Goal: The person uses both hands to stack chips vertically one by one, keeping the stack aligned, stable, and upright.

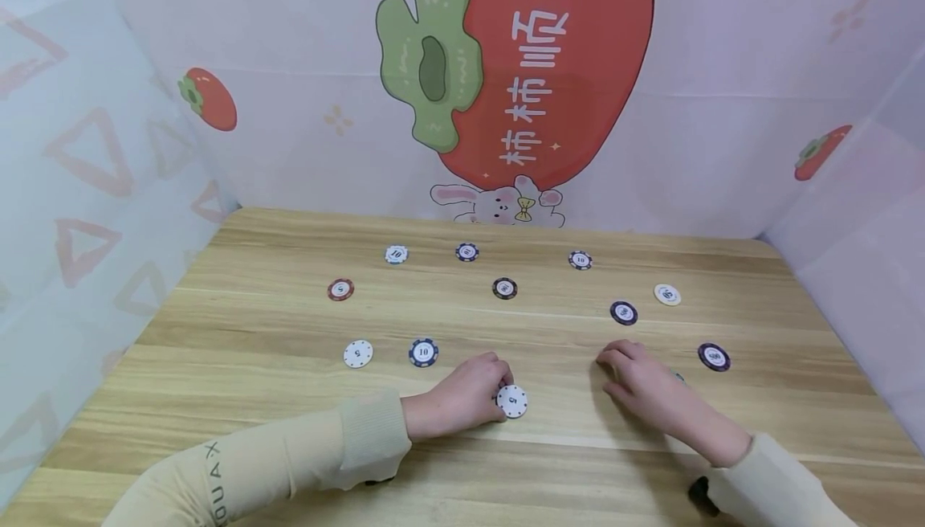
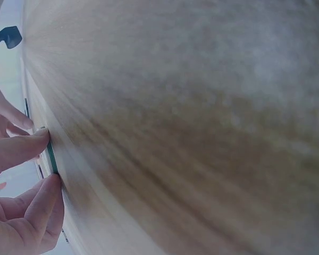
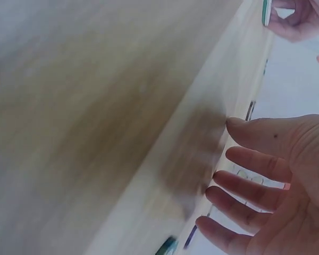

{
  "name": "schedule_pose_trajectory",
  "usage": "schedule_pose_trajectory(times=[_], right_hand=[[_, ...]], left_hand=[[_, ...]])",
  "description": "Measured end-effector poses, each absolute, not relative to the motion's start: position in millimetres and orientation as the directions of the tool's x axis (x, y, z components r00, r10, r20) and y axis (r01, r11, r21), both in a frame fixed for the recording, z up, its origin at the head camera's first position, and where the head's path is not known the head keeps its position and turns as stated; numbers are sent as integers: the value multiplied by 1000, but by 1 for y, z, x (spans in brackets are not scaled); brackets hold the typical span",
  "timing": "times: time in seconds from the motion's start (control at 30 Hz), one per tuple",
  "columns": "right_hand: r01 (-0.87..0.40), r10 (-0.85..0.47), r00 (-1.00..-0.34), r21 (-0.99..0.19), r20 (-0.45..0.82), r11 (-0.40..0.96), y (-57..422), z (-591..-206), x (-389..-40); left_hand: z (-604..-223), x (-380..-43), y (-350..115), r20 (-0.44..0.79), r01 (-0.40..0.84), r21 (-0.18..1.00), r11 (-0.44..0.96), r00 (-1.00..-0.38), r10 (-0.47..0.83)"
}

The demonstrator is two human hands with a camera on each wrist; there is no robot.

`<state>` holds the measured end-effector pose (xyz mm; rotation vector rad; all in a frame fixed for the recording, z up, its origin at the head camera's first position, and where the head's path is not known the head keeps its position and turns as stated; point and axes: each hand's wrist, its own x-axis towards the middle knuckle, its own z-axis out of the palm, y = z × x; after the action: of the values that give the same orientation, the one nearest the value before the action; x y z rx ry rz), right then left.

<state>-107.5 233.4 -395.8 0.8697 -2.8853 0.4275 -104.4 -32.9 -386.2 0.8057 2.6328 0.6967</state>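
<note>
My left hand (image 1: pixel 466 394) pinches a white poker chip (image 1: pixel 511 401) marked 5 between thumb and fingertips, low over the wooden table. In the left wrist view the pinched edge (image 2: pixel 52 157) is green, with a thin pale layer along it. My right hand (image 1: pixel 643 386) is low over the table to the right, its fingers loosely bent and apart with nothing between them, as the right wrist view shows. A green-edged chip (image 3: pixel 167 246) lies beside that hand, mostly hidden under it in the head view.
Near my left hand lie a blue chip (image 1: pixel 423 353) marked 10 and a white chip (image 1: pixel 357 354). A purple chip (image 1: pixel 714 357) is right of my right hand; a dark chip (image 1: pixel 624 312) lies beyond it. Several more chips, including a red one (image 1: pixel 340 289), are spread towards the back wall.
</note>
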Motion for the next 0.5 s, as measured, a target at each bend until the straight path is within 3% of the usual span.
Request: schedule_pose_trajectory(times=[0.5], right_hand=[[-543, -512, -839, -218, 186, 811, 265, -396, -109]], left_hand=[[-385, -103, -35, -148, 440, 526, 728, -796, 587]])
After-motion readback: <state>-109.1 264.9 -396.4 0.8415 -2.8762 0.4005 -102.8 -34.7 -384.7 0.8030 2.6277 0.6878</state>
